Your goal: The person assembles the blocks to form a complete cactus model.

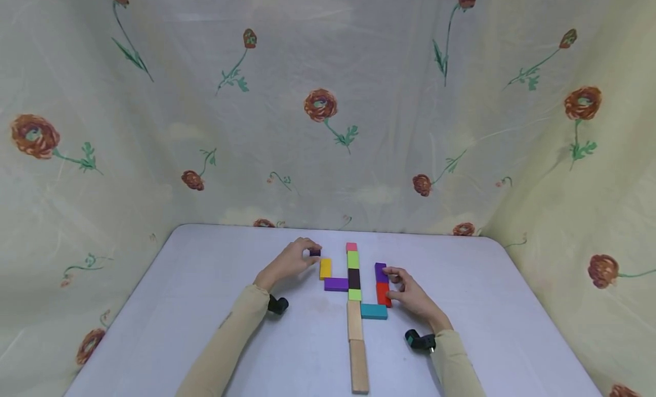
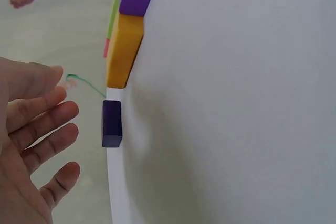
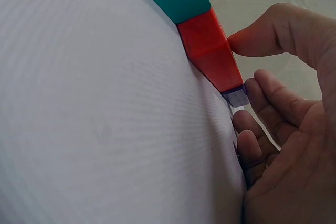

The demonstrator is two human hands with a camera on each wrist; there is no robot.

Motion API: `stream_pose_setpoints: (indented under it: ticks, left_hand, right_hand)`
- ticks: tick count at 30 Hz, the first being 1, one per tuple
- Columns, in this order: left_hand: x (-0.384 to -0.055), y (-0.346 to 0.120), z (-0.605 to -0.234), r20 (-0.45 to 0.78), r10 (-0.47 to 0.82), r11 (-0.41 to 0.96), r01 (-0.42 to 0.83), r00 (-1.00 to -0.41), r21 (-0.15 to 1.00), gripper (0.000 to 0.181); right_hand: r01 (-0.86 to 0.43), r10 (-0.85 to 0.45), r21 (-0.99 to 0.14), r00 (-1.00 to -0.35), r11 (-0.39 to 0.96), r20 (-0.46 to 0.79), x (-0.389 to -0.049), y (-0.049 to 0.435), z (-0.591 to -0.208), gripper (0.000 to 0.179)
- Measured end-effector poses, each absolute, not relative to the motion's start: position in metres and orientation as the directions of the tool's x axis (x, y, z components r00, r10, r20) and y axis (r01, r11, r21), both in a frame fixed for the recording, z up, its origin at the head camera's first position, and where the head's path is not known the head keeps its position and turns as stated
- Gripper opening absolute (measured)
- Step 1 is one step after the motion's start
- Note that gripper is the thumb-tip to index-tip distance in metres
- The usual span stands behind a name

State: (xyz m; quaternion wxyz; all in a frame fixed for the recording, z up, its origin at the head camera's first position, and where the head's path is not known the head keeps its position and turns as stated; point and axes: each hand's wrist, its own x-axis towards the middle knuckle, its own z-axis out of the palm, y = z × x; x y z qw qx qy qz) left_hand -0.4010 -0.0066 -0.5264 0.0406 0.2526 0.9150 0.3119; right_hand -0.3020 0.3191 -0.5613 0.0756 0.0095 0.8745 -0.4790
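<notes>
My left hand hovers beside a small dark purple block at the far end of the left branch. Its fingers are spread and loosely bent, apart from the block in the left wrist view. Just nearer lies a yellow block, then a purple block laid crosswise. My right hand is at the right branch, thumb against the side of a red block. Its forefinger touches the purple block beyond the red one; the other fingers bend loosely. A teal block joins this branch to the middle row.
The middle row holds a pink block, a long lime block, a dark block, a short lime block and two plain wooden blocks. A flowered curtain surrounds the white table.
</notes>
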Motion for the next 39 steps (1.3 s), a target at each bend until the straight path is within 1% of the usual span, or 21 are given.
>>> stream_pose_setpoints:
  ticks: [3, 6, 11, 16, 21, 30, 39]
  left_hand:
    - [-0.407, -0.008, -0.523, 0.132, 0.477, 0.669, 0.456, -0.869, 0.588, 0.03]
    - [-0.413, -0.009, -0.523, 0.146, 0.439, 0.688, 0.436, -0.886, 0.581, 0.029]
    - [-0.421, -0.008, -0.525, 0.131, 0.398, 0.731, 0.4, -0.908, 0.553, 0.028]
    - [-0.424, -0.006, -0.525, 0.09, 0.387, 0.737, 0.367, -0.918, 0.567, 0.029]
    - [-0.427, -0.006, -0.53, 0.077, 0.394, 0.745, 0.367, -0.916, 0.557, 0.028]
    - [-0.431, -0.006, -0.539, 0.124, 0.409, 0.736, 0.407, -0.904, 0.541, 0.023]
    - [-0.433, 0.002, -0.54, 0.126, 0.431, 0.726, 0.426, -0.894, 0.54, 0.022]
  right_hand:
    - [0.088, -0.054, -0.835, -0.989, 0.543, -0.139, -0.302, 0.319, -0.561, 0.058]
    - [0.085, -0.053, -0.835, -0.989, 0.543, -0.135, -0.302, 0.319, -0.562, 0.058]
    - [0.077, -0.055, -0.834, -0.99, 0.547, -0.127, -0.303, 0.319, -0.562, 0.058]
    - [0.068, -0.055, -0.829, -0.991, 0.554, -0.119, -0.303, 0.319, -0.562, 0.058]
    - [0.071, -0.053, -0.83, -0.991, 0.553, -0.119, -0.303, 0.319, -0.562, 0.058]
    - [0.064, -0.06, -0.839, -0.992, 0.541, -0.114, -0.303, 0.319, -0.563, 0.058]
    - [0.06, -0.059, -0.834, -0.992, 0.548, -0.11, -0.303, 0.321, -0.566, 0.057]
